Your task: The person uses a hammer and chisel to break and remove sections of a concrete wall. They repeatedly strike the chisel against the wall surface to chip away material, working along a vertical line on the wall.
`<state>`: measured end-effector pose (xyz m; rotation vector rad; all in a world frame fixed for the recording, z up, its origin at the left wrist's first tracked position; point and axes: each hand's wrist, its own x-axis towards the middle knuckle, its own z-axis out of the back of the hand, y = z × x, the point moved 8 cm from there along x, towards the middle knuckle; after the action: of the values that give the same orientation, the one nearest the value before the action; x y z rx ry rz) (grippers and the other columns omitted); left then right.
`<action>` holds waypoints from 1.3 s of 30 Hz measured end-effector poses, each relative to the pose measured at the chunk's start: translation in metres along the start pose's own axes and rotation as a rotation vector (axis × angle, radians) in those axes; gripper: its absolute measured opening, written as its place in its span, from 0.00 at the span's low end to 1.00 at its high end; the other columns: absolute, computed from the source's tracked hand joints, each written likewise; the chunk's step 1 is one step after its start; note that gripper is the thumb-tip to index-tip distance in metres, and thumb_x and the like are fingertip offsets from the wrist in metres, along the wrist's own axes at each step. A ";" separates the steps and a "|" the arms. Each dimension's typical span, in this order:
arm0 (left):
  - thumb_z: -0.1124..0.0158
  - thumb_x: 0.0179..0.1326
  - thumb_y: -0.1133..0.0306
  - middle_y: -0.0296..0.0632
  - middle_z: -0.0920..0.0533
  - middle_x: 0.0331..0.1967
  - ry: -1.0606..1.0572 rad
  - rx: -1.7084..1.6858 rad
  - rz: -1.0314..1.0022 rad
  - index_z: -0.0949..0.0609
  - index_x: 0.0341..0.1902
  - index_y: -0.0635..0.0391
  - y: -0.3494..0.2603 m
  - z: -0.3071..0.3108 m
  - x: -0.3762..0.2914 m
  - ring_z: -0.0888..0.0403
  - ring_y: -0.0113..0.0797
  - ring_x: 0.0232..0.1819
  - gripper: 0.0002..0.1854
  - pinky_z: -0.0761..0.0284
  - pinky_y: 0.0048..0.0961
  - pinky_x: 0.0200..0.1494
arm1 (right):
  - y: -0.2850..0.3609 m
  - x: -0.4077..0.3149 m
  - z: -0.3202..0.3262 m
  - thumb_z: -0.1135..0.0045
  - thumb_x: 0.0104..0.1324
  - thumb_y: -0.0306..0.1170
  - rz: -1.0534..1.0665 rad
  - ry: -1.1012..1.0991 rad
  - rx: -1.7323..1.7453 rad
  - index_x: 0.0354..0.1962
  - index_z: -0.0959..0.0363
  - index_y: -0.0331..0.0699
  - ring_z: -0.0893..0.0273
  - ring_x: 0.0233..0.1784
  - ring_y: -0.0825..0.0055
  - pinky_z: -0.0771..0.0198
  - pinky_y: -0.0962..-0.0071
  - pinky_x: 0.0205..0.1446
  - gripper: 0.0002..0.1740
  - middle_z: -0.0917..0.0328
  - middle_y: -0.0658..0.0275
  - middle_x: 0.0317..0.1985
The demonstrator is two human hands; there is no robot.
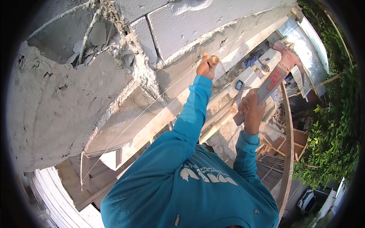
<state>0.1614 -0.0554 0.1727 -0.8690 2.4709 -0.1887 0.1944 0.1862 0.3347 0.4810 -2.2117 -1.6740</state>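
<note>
My left hand (204, 69) grips a hand tool by its orange and black handle (214, 59). The handle's butt faces me, and its far end is hidden, so I cannot tell a chisel from a screwdriver. That hand is close against the concrete beam (176, 78) below the pale block wall (196, 28). To the right, my right hand (253, 114) is closed around the grey handle of a claw hammer (272, 81). The hammer's worn red head is raised, apart from the orange handle. A taut string (134, 121) runs along the beam past my left hand.
A broken concrete column (68, 108) with exposed rebar (88, 35) stands at left. Below are bamboo poles (218, 125), boards with a small dark device (239, 85) and a round object (265, 68). A long wooden strip (287, 142) and foliage (328, 142) lie right.
</note>
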 end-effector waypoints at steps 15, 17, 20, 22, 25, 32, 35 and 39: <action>0.42 0.66 0.67 0.45 0.24 0.43 0.090 0.259 0.106 0.26 0.45 0.63 0.031 0.045 0.010 0.24 0.38 0.44 0.12 0.21 0.36 0.50 | -0.160 -0.049 0.023 0.49 0.68 0.36 -0.537 0.068 -0.050 0.23 0.39 0.41 0.43 0.11 0.85 0.46 0.79 0.14 0.16 0.41 0.73 0.14; 0.42 0.66 0.67 0.44 0.24 0.43 0.057 0.417 0.162 0.25 0.48 0.63 0.041 0.093 0.018 0.24 0.39 0.46 0.12 0.22 0.38 0.50 | -0.162 -0.054 0.028 0.49 0.68 0.36 -0.541 0.026 -0.005 0.23 0.40 0.42 0.44 0.11 0.86 0.47 0.79 0.13 0.16 0.41 0.74 0.14; 0.42 0.65 0.69 0.45 0.24 0.44 0.052 0.535 0.268 0.25 0.51 0.64 0.053 0.128 -0.007 0.25 0.39 0.48 0.15 0.23 0.40 0.51 | -0.170 -0.075 0.044 0.49 0.68 0.36 -0.592 -0.054 0.042 0.23 0.40 0.42 0.44 0.11 0.85 0.47 0.79 0.12 0.16 0.41 0.74 0.14; 0.41 0.65 0.69 0.45 0.24 0.44 0.100 0.580 0.284 0.25 0.52 0.63 0.051 0.123 -0.025 0.26 0.40 0.48 0.15 0.23 0.41 0.51 | -0.183 -0.086 0.056 0.49 0.68 0.36 -0.615 -0.076 0.077 0.22 0.40 0.42 0.45 0.11 0.85 0.47 0.78 0.12 0.16 0.41 0.73 0.14; 0.44 0.66 0.69 0.47 0.25 0.45 0.106 0.589 0.261 0.25 0.50 0.65 0.036 0.098 -0.044 0.26 0.42 0.48 0.13 0.23 0.44 0.54 | -0.188 -0.100 0.059 0.49 0.67 0.35 -0.645 -0.113 0.094 0.22 0.40 0.42 0.45 0.11 0.85 0.46 0.78 0.12 0.16 0.41 0.73 0.14; 0.50 0.70 0.67 0.51 0.25 0.44 0.174 0.586 0.215 0.26 0.46 0.68 0.014 0.076 -0.042 0.25 0.44 0.49 0.13 0.25 0.47 0.58 | -0.193 -0.103 0.049 0.49 0.67 0.35 -0.647 -0.122 0.179 0.22 0.39 0.40 0.44 0.11 0.85 0.46 0.78 0.12 0.15 0.40 0.72 0.14; 0.52 0.70 0.68 0.51 0.25 0.45 0.216 0.588 0.201 0.27 0.46 0.69 0.014 0.057 -0.053 0.25 0.45 0.49 0.14 0.25 0.47 0.58 | -0.194 -0.101 0.051 0.49 0.67 0.35 -0.614 -0.121 0.170 0.22 0.39 0.40 0.44 0.11 0.85 0.46 0.78 0.12 0.16 0.39 0.72 0.14; 0.53 0.71 0.68 0.52 0.25 0.45 0.213 0.467 0.205 0.28 0.45 0.71 0.009 0.046 -0.053 0.25 0.47 0.49 0.14 0.25 0.47 0.59 | -0.170 -0.094 0.049 0.49 0.67 0.35 -0.559 -0.114 0.144 0.20 0.39 0.39 0.45 0.10 0.85 0.47 0.78 0.13 0.17 0.40 0.72 0.13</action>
<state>0.2154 -0.0143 0.1524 -0.4118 2.5262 -0.7824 0.2682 0.2271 0.1527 1.1565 -2.4405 -1.8349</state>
